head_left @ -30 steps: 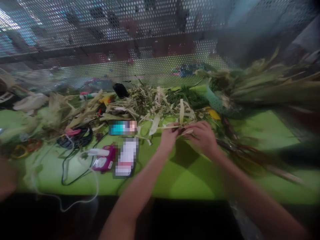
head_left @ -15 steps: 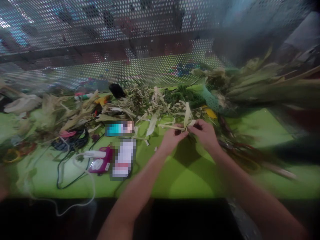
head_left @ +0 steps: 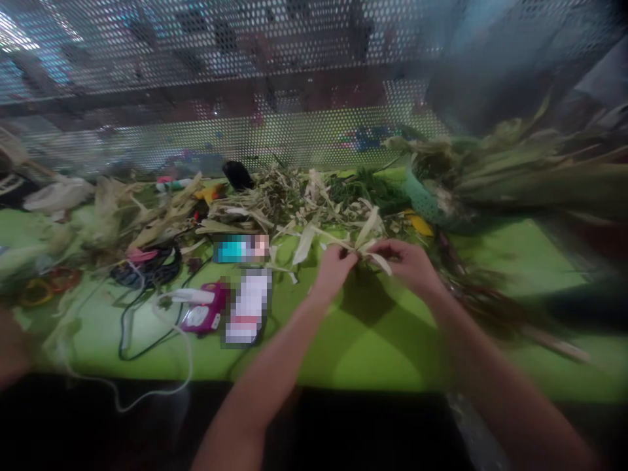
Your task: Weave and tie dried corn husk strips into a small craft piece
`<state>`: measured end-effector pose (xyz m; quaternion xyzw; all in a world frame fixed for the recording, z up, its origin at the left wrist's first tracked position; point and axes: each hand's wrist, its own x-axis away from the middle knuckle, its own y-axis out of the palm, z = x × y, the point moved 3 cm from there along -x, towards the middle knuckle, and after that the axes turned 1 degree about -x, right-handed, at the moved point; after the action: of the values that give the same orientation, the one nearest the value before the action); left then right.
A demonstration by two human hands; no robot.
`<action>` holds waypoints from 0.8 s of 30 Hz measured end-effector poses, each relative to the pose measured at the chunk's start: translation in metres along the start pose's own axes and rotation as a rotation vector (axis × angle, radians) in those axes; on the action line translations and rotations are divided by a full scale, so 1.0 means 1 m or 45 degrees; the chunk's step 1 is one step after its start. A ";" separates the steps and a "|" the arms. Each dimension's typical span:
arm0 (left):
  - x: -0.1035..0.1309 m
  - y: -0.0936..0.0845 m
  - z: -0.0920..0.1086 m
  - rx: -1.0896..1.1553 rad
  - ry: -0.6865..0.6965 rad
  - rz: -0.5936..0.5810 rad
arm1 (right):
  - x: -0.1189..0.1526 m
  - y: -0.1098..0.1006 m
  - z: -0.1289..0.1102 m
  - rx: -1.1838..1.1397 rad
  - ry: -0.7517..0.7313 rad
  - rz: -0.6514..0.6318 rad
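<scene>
Just above the green table, both hands are closed on a small piece of dried corn husk strips. My left hand pinches its left side, near a thin pale strip that points up and left. My right hand pinches the right side, and a pale husk end hangs out below its fingertips. One broad strip stands up between the hands. How the strips are joined is hidden by the fingers. Left of my left hand lies a loose husk piece.
A heap of husk scraps lies behind my hands. At the right stands a teal basket with long dry leaves. A magenta power adapter with cords and a blurred-out phone-like item lie left on the green table. A perforated screen rises behind.
My hands have drawn slightly apart. The husk end at my right hand now hangs down to the right, and the upright strip leans more to the right. The view has shifted a little.
</scene>
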<state>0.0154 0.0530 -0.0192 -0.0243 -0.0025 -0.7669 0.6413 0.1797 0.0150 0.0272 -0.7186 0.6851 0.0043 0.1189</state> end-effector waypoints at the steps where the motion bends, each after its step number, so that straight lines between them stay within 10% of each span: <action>1: 0.000 0.001 0.001 -0.053 0.027 -0.015 | 0.000 0.000 0.000 0.076 -0.057 0.043; 6: 0.005 0.006 0.007 -0.222 0.123 -0.091 | 0.003 0.000 -0.001 0.302 -0.326 0.139; 14: 0.019 0.020 0.025 -0.170 0.224 -0.304 | 0.006 0.002 0.006 0.343 -0.223 0.387; 24: 0.014 0.013 0.016 -0.113 0.159 -0.133 | 0.011 0.006 -0.005 0.328 -0.229 0.398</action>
<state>0.0267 0.0372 -0.0032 -0.0048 0.0702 -0.7987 0.5976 0.1733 0.0026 0.0293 -0.5794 0.7696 -0.0007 0.2684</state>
